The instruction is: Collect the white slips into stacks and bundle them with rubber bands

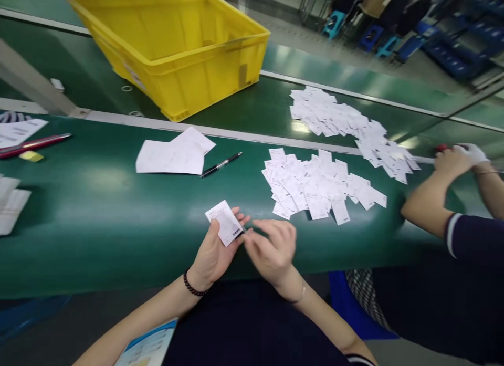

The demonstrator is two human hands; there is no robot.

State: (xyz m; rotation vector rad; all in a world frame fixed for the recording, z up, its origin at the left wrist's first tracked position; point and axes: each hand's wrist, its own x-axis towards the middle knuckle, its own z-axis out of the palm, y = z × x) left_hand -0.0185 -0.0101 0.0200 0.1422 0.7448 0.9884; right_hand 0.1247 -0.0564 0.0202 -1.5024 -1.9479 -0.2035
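Note:
My left hand (214, 253) holds a small white printed card (224, 224), with the thumb on its face and the fingers behind it. Black print shows near the card's lower right corner. Right beside that corner is my right hand (273, 248), its fingers curled and a little blurred. Thumb and forefinger come together near a small dark bit, too small to name. Just beyond my right hand, a heap of similar white cards (311, 182) is spread over the green table (98, 213).
A large yellow bin (205, 66) stands across the metal strip. White sheets (171, 157) and a black pen (221, 165) lie nearer. More cards (338, 114) trail toward a co-worker's hands (452, 158) at right. A red pen (35, 145) and banded papers (10, 203) are at left.

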